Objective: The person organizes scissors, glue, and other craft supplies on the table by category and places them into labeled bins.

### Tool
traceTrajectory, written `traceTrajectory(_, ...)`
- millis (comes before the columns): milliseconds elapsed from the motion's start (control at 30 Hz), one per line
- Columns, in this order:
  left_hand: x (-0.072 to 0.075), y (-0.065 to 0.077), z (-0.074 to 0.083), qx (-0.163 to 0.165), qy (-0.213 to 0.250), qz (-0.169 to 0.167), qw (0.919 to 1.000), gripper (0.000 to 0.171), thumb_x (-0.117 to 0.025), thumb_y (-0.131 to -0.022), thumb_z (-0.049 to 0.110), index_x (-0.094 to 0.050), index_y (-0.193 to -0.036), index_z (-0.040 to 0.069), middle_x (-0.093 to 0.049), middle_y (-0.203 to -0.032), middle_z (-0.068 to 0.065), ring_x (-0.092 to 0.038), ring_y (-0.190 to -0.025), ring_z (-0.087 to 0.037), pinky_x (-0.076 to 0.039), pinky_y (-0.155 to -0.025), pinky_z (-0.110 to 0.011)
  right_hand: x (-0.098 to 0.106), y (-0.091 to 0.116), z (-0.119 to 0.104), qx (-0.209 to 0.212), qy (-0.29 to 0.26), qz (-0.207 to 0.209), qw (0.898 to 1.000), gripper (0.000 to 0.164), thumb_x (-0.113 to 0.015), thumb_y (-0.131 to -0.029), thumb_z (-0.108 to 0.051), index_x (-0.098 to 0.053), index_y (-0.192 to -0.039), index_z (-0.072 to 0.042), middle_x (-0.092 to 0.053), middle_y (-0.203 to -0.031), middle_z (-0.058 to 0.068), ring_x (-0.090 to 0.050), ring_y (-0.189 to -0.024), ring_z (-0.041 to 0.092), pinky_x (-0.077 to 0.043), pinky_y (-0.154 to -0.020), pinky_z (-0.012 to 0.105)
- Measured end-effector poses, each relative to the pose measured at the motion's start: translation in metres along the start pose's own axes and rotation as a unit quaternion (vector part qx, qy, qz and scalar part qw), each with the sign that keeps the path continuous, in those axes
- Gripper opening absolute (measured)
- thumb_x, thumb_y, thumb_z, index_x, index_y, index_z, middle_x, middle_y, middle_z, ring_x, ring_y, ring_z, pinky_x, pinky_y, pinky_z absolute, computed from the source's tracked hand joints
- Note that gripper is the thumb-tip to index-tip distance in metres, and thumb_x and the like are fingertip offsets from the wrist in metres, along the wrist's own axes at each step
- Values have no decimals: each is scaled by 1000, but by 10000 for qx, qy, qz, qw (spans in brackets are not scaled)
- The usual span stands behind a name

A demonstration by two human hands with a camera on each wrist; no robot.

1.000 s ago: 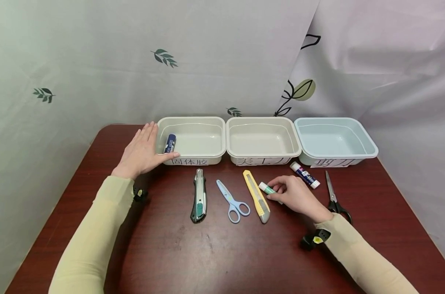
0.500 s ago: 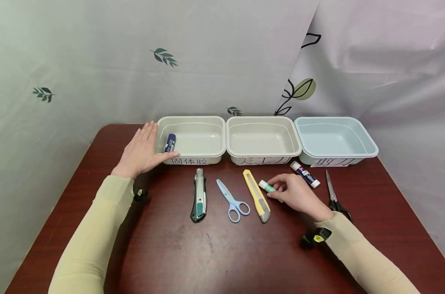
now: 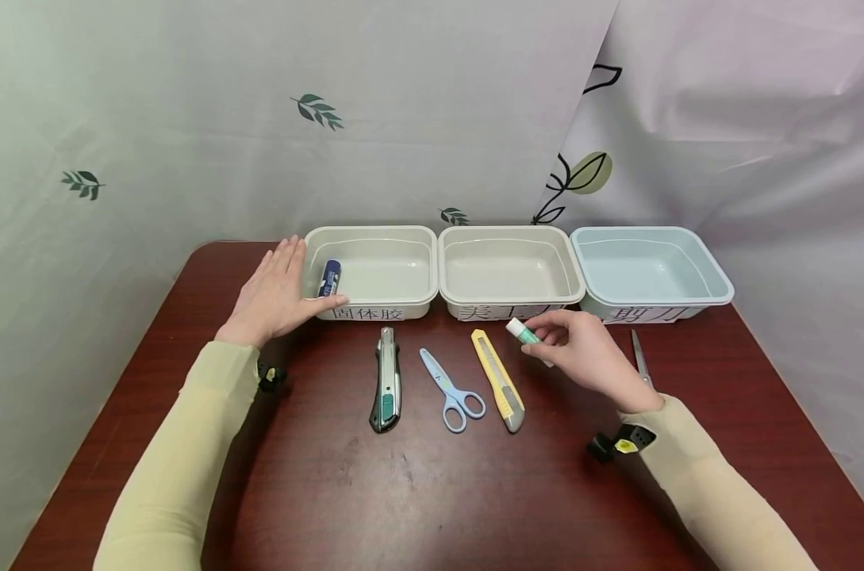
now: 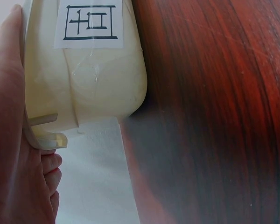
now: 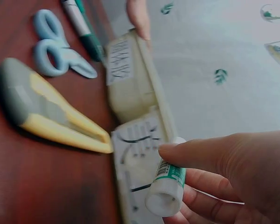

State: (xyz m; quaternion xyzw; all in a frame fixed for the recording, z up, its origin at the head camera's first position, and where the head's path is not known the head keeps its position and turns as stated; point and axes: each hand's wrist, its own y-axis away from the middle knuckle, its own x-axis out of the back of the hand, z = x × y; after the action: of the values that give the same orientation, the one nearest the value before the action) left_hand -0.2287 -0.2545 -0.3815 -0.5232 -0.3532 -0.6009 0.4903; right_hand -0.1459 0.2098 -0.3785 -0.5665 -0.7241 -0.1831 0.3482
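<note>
My right hand pinches a green-and-white glue stick between thumb and fingers, raised over the table in front of the middle bin. In the right wrist view, the white end of the glue stick points toward the camera. My left hand rests on the left corner of the left bin, fingers straight along its end and thumb along the front rim. A navy glue stick lies inside that bin. Just left of the right hand lies a yellow box cutter.
Blue scissors and a silver-and-green utility knife lie farther left on the table. A light blue bin ends the row at right. The right arm partly covers black-handled scissors. Paper labels front the bins.
My right hand has lifted the green-and-white glue stick off the table and moved slightly away from me, now covering the second navy glue stick. The left hand has stayed put.
</note>
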Motion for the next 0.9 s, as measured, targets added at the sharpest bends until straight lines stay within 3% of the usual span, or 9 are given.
traceTrajectory(233,0,-1,0,1,-28,16,10000,124,-54,-86,81,-9,-159,-9,-11,-165,-29,-8,-153,-39,-2,-123,-48,13,-12,-15,56,-75,210,9997,28,-84,-86,-12,-76,-111,-3,-71,-85,2,-65,-74,17,-54,-64,23)
traceTrajectory(533,-2,0,-1,2,-48,37,10000,124,-54,-85,81,-10,-159,-9,-11,-164,-29,-8,-153,-39,-3,-123,-48,12,-29,-25,4,-63,121,9999,28,-83,-88,-16,-76,-113,-7,-71,-88,3,-66,-77,17,-54,-69,28)
traceTrajectory(767,-1,0,-1,6,5,27,10000,124,-55,-85,81,-10,-159,-9,-11,-165,-29,-7,-153,-38,-1,-124,-47,12,-43,-27,-213,-935,41,9954,31,-82,-89,-18,-74,-116,-4,-71,-96,10,-67,-83,23,-55,-68,25)
traceTrajectory(900,-1,0,-1,12,4,29,10000,124,-55,-85,80,-10,-159,-9,-11,-165,-28,-7,-153,-38,-1,-124,-46,12,-51,-32,-396,-1169,75,9923,35,-81,-90,-19,-73,-119,-3,-71,-101,11,-67,-86,23,-55,-68,26)
